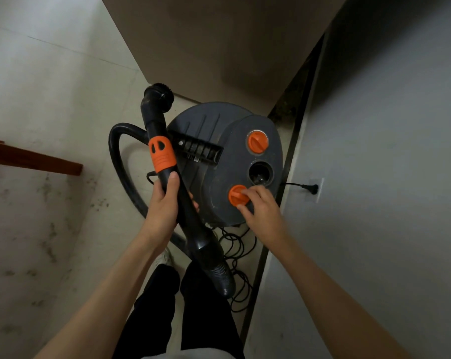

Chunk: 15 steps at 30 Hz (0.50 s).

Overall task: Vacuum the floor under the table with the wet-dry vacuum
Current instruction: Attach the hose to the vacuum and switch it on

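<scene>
A grey round wet-dry vacuum (219,125) stands on the tiled floor in front of me. Its top carries two orange knobs; the far knob (257,142) is untouched. My right hand (260,207) pinches the near orange knob (236,195) with thumb and fingers. My left hand (164,203) grips the black hose wand (190,218) just below its orange collar (161,154). The wand's round brush nozzle (157,90) points away from me. The black hose (120,161) loops left of the vacuum.
A power cord (236,244) lies coiled on the floor by my feet, and its plug (313,189) sits in a wall socket on the right. A wooden piece of furniture (37,159) juts in from the left. Grey walls close off the right and far sides.
</scene>
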Each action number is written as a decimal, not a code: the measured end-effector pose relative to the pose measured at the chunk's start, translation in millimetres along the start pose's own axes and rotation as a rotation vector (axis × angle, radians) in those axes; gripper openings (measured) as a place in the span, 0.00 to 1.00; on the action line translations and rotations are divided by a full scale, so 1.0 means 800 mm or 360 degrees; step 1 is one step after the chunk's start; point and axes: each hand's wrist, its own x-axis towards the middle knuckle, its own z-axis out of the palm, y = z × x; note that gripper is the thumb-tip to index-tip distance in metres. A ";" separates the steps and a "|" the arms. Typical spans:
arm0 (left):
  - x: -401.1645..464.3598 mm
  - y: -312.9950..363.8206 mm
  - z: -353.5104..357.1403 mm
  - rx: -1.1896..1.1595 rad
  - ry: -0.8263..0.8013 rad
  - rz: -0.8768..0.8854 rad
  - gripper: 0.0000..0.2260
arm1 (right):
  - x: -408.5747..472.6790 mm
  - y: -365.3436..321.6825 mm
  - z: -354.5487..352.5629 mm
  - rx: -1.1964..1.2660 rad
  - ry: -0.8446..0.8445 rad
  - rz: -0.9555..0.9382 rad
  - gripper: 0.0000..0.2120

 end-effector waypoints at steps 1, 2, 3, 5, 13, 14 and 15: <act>-0.002 0.000 0.000 -0.0004 -0.0003 -0.0001 0.07 | -0.001 -0.001 0.001 -0.0028 0.0016 0.0005 0.15; -0.003 -0.001 0.001 -0.0006 -0.0007 0.0001 0.07 | 0.001 -0.003 0.002 -0.0061 0.0058 0.0010 0.15; -0.005 -0.002 0.002 -0.0007 -0.0010 0.0003 0.07 | 0.005 -0.004 0.003 -0.0092 0.0103 0.0007 0.13; -0.008 -0.003 0.005 -0.0009 -0.0006 0.0003 0.07 | 0.012 -0.009 0.003 -0.0128 0.0142 0.0009 0.11; -0.024 -0.011 0.003 -0.0034 -0.0009 -0.0006 0.05 | 0.015 -0.024 0.002 -0.0113 0.0071 0.0234 0.12; -0.026 -0.012 0.003 -0.0043 -0.0004 0.0001 0.05 | 0.016 -0.025 0.002 -0.0096 0.0063 0.0286 0.13; -0.027 -0.013 0.002 -0.0055 0.0002 0.0003 0.05 | 0.017 -0.026 0.001 -0.0088 0.0045 0.0330 0.13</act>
